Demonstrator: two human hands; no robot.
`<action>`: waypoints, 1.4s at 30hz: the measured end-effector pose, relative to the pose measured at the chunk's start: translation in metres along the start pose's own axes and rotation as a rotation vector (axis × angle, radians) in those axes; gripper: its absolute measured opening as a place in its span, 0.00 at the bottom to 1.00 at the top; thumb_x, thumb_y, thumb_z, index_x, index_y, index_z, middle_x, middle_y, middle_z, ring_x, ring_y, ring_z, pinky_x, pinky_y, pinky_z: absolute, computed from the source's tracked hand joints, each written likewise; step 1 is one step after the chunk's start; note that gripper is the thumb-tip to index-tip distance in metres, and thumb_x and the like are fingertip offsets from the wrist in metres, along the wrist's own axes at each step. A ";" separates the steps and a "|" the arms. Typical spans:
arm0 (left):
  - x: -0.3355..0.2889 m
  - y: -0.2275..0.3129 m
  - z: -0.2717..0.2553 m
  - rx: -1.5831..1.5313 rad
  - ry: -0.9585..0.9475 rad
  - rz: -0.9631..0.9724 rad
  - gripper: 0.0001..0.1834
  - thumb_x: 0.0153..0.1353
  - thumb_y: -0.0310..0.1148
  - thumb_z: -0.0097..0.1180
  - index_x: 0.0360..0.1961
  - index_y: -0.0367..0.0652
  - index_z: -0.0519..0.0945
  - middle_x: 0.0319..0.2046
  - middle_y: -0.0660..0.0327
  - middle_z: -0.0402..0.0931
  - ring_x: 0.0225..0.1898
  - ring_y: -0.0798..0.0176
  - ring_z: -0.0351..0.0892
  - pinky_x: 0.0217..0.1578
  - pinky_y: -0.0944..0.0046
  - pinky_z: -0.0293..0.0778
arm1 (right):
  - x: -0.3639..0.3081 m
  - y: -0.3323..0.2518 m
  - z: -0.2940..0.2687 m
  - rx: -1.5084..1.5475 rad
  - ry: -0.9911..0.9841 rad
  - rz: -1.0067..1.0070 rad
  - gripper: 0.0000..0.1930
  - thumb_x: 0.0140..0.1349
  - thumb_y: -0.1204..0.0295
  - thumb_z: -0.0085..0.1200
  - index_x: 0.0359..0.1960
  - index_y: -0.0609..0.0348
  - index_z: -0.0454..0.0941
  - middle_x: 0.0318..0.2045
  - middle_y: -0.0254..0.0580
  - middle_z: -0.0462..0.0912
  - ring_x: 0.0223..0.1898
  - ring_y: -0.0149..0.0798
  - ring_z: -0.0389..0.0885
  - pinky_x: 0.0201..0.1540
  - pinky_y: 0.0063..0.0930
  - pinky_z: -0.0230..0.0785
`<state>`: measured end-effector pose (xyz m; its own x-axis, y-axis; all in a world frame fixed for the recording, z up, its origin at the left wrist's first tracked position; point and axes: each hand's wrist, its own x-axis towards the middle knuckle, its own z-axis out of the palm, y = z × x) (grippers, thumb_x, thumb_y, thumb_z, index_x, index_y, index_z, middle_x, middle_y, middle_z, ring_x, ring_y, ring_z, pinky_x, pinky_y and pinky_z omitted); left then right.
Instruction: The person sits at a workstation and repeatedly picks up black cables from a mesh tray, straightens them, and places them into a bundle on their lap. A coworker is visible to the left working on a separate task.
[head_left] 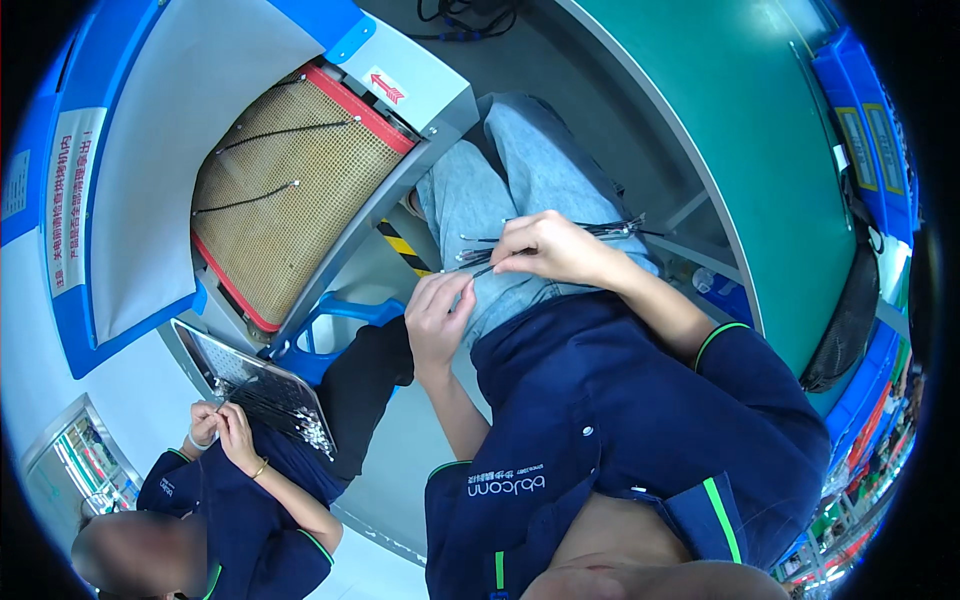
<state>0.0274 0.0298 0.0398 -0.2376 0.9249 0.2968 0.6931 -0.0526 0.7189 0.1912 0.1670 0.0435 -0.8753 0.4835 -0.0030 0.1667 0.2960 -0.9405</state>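
Over my lap, my left hand (440, 318) is closed, its thumb and fingertips pinched at one end of a thin black cable (483, 271). My right hand (545, 246) pinches the same cable a little to the right, thumb against bent fingers. Under and beside my right hand, a loose bundle of black cables (612, 230) with small pale ends lies across my jeans (520, 180). The cable's tip is too small to make out between my left fingers.
At left stands a blue and white machine with a tan mesh conveyor belt (290, 180) carrying several black cables. A green table (720, 120) curves along the right. Lower left, a co-worker's hands (225, 425) work over a tray (268, 378) of cables, near a blue stool (315, 340).
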 end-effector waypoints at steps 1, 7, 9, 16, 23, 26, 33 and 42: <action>0.000 0.000 0.000 0.006 -0.001 -0.004 0.09 0.44 0.17 0.63 0.29 0.36 0.80 0.28 0.57 0.80 0.32 0.56 0.79 0.34 0.63 0.74 | 0.000 0.002 0.001 0.014 0.004 -0.010 0.07 0.53 0.72 0.62 0.32 0.62 0.82 0.30 0.44 0.82 0.31 0.45 0.81 0.36 0.33 0.73; -0.002 -0.007 -0.001 0.021 -0.051 -0.032 0.08 0.45 0.18 0.63 0.29 0.37 0.80 0.28 0.57 0.79 0.32 0.56 0.79 0.34 0.62 0.74 | -0.002 0.009 0.001 0.118 -0.108 0.129 0.08 0.53 0.72 0.62 0.33 0.62 0.81 0.28 0.42 0.81 0.29 0.39 0.80 0.34 0.30 0.71; -0.013 -0.015 -0.002 0.013 -0.067 -0.116 0.07 0.45 0.20 0.63 0.28 0.38 0.79 0.28 0.57 0.79 0.32 0.55 0.78 0.35 0.61 0.74 | -0.006 0.020 -0.006 0.082 -0.163 0.174 0.09 0.54 0.70 0.61 0.33 0.62 0.81 0.27 0.42 0.81 0.28 0.39 0.80 0.33 0.31 0.70; -0.049 -0.055 -0.004 -0.001 -0.126 -0.327 0.04 0.50 0.22 0.60 0.29 0.37 0.78 0.35 0.55 0.78 0.40 0.55 0.77 0.43 0.60 0.71 | -0.038 0.070 -0.024 -0.086 -0.221 0.279 0.10 0.57 0.65 0.57 0.34 0.59 0.79 0.25 0.42 0.81 0.30 0.42 0.79 0.35 0.36 0.67; -0.007 -0.094 0.055 -0.246 -0.435 -0.214 0.04 0.57 0.28 0.54 0.32 0.41 0.72 0.63 0.50 0.64 0.66 0.47 0.58 0.66 0.51 0.47 | -0.058 0.083 -0.026 -0.098 -0.098 0.348 0.10 0.56 0.68 0.59 0.36 0.61 0.78 0.25 0.41 0.80 0.30 0.37 0.78 0.35 0.31 0.70; -0.013 -0.103 0.064 -0.254 -0.512 -0.242 0.04 0.59 0.28 0.52 0.34 0.43 0.71 0.56 0.54 0.72 0.65 0.49 0.61 0.66 0.49 0.46 | -0.052 0.071 -0.023 -0.167 -0.093 0.372 0.11 0.54 0.70 0.59 0.38 0.60 0.78 0.25 0.41 0.79 0.31 0.38 0.79 0.35 0.31 0.69; -0.027 -0.064 0.050 -0.319 -0.470 -0.295 0.04 0.59 0.28 0.53 0.33 0.39 0.74 0.44 0.55 0.78 0.52 0.51 0.72 0.54 0.59 0.65 | -0.045 0.073 -0.007 -0.365 -0.244 0.398 0.14 0.54 0.69 0.58 0.41 0.60 0.80 0.40 0.50 0.81 0.43 0.52 0.78 0.48 0.39 0.69; -0.034 -0.053 0.029 -0.282 -0.592 -0.329 0.05 0.58 0.28 0.53 0.33 0.38 0.74 0.40 0.57 0.78 0.48 0.54 0.71 0.51 0.59 0.65 | -0.034 0.080 0.001 -0.091 -0.370 0.431 0.13 0.50 0.70 0.62 0.39 0.59 0.81 0.33 0.44 0.84 0.38 0.42 0.82 0.41 0.33 0.72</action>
<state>0.0188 0.0124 -0.0264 0.0595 0.9539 -0.2940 0.4284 0.2417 0.8707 0.2338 0.1731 -0.0324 -0.8173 0.2603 -0.5141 0.5680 0.2136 -0.7948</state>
